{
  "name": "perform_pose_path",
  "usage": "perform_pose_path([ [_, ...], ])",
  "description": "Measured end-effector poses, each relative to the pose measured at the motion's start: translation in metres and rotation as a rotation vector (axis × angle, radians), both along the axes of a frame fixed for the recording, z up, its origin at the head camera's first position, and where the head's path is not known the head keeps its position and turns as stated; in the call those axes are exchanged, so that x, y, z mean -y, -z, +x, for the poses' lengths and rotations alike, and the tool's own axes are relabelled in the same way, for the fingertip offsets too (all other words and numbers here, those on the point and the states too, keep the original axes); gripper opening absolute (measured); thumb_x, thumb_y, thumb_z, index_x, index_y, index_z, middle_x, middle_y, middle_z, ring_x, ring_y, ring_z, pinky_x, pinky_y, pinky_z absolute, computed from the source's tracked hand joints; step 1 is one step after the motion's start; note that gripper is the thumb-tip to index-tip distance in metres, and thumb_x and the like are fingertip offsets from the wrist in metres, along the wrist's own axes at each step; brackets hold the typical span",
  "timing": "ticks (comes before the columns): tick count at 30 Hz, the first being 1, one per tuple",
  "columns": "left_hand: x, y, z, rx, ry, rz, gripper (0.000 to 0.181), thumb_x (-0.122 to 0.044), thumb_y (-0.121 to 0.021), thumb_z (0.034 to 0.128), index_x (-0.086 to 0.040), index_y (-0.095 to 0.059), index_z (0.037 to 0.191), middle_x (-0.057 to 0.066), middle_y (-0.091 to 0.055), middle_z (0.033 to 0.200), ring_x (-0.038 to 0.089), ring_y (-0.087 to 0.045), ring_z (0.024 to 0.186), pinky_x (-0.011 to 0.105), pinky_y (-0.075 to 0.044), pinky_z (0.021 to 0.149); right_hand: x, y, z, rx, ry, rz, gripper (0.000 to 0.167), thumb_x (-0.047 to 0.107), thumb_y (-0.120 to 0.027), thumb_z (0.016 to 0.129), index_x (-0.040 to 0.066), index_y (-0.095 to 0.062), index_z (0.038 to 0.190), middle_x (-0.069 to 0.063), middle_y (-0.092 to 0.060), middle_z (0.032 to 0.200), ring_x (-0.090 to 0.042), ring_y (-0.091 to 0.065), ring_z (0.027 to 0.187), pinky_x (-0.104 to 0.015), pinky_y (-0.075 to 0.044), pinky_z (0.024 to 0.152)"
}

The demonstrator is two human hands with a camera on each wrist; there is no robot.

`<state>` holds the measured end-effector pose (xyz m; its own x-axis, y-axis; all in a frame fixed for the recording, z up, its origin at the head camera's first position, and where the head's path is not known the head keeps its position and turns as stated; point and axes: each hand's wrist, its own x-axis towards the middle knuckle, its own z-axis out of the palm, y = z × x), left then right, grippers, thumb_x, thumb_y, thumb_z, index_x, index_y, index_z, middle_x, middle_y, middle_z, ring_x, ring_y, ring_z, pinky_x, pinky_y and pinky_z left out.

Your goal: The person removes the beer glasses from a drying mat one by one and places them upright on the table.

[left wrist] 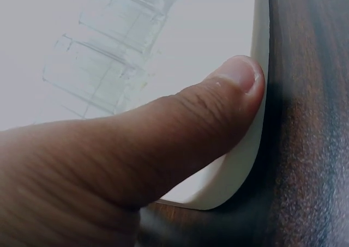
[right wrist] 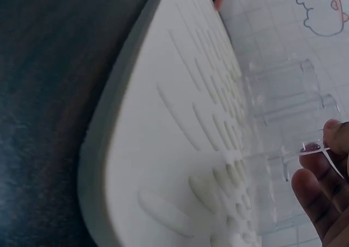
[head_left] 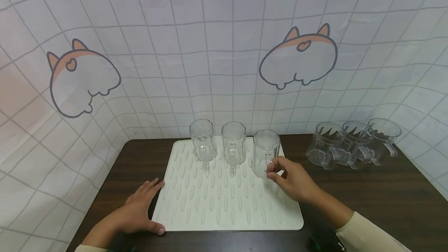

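A white ridged mat [head_left: 217,205] lies on the dark table, with three clear glass mugs in a row along its back part. My right hand [head_left: 295,180] pinches the handle of the rightmost mug [head_left: 264,149]; in the right wrist view the fingers [right wrist: 327,176] curl round that handle. Beside it stand the middle mug [head_left: 233,139] and the left mug [head_left: 203,139], handles facing me. My left hand [head_left: 136,209] rests spread at the mat's left edge, its thumb [left wrist: 234,89] on the front corner in the left wrist view.
Three more clear mugs [head_left: 323,143] stand close together, rims up, on the dark wooden table [head_left: 371,201] at the right. Behind and at both sides hangs a white grid-patterned cloth [head_left: 224,61] with cartoon animal drawings.
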<state>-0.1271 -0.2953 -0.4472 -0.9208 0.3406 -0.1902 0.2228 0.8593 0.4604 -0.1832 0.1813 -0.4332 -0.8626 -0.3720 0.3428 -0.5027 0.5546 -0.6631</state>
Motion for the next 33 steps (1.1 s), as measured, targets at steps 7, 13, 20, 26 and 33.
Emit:
perform_pose_path([
  [7, -0.001, 0.0, -0.001, 0.0, 0.003, -0.009, 0.136, -0.068, -0.091, 0.0555, -0.006, -0.029, 0.159, 0.029, -0.023, 0.162, 0.058, -0.016, 0.146, 0.085, -0.023, 0.097, -0.005, 0.0, 0.011, -0.065, -0.05, -0.015, 0.02, 0.007, -0.077, 0.091, 0.018, -0.064, 0.099, 0.005, -0.072, 0.092, -0.006, -0.065, 0.085, -0.027, -0.053, 0.065],
  [13, -0.004, -0.003, -0.002, 0.006, -0.005, -0.027, 0.137, -0.067, -0.092, 0.054, -0.004, -0.03, 0.159, 0.029, -0.024, 0.162, 0.058, -0.017, 0.146, 0.083, -0.023, 0.098, -0.008, 0.001, 0.018, -0.098, -0.073, -0.042, 0.02, 0.005, -0.077, 0.09, 0.017, -0.065, 0.099, 0.004, -0.071, 0.092, -0.007, -0.065, 0.081, -0.027, -0.054, 0.062],
  [20, -0.011, -0.009, -0.001, 0.023, -0.041, -0.052, 0.138, -0.063, -0.095, 0.0523, -0.002, -0.03, 0.158, 0.035, -0.019, 0.16, 0.062, -0.012, 0.144, 0.085, -0.018, 0.099, -0.013, 0.004, 0.025, -0.107, -0.104, -0.053, 0.015, 0.011, -0.076, 0.094, 0.018, -0.064, 0.1, 0.0, -0.072, 0.093, -0.006, -0.064, 0.076, -0.026, -0.054, 0.06],
  [26, -0.019, -0.014, 0.0, -0.013, -0.036, -0.042, 0.135, -0.061, -0.095, 0.0511, -0.007, -0.034, 0.159, 0.031, -0.016, 0.163, 0.058, -0.01, 0.147, 0.083, -0.015, 0.102, -0.014, 0.005, 0.028, -0.139, -0.126, -0.062, 0.018, 0.008, -0.076, 0.093, 0.019, -0.063, 0.1, 0.004, -0.072, 0.093, -0.004, -0.065, 0.079, -0.025, -0.055, 0.063],
  [33, -0.039, -0.025, 0.002, -0.152, 0.011, 0.002, 0.106, -0.055, -0.088, 0.0731, -0.005, -0.042, 0.154, 0.026, -0.032, 0.159, 0.051, -0.031, 0.144, 0.078, -0.027, 0.102, -0.013, 0.005, 0.031, -0.152, -0.15, -0.069, 0.023, 0.004, -0.077, 0.091, 0.019, -0.062, 0.1, 0.005, -0.071, 0.094, -0.003, -0.064, 0.079, -0.025, -0.055, 0.064],
])
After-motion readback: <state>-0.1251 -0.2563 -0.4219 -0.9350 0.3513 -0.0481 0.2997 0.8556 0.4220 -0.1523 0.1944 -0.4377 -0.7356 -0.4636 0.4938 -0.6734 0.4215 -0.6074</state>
